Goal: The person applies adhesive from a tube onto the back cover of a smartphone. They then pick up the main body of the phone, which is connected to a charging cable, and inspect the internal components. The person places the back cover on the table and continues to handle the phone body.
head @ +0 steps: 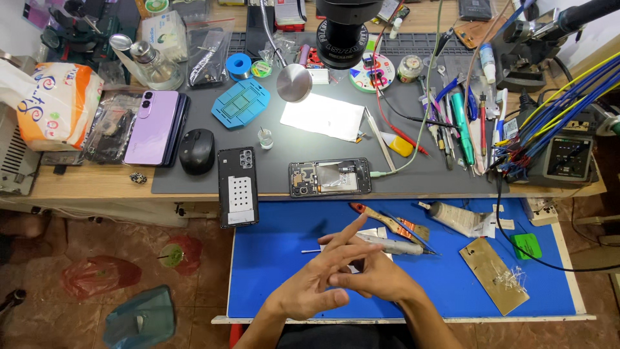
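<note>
My left hand (314, 282) and my right hand (380, 279) meet over the blue mat (278, 258) near its front edge. The left hand's fingers are spread and lie across the right hand's fingers, and nothing shows in the left hand. The right hand's fingertips are hidden under the left hand. Just beyond the hands lie a white pen-like tube (395, 245) and a thin cotton swab (311, 251). Farther off, on the grey work mat (271, 165), lie an opened phone (329, 177) with its insides showing and a black back cover (237, 187).
An orange-handled brush (387, 222), a squeezed glue tube (460, 220), a brown card (494, 274) and a green block (526, 245) lie on the blue mat. Behind are a microscope (342, 26), a purple phone (155, 126), a mouse (196, 150), hand tools (465, 129) and a power supply (568, 158).
</note>
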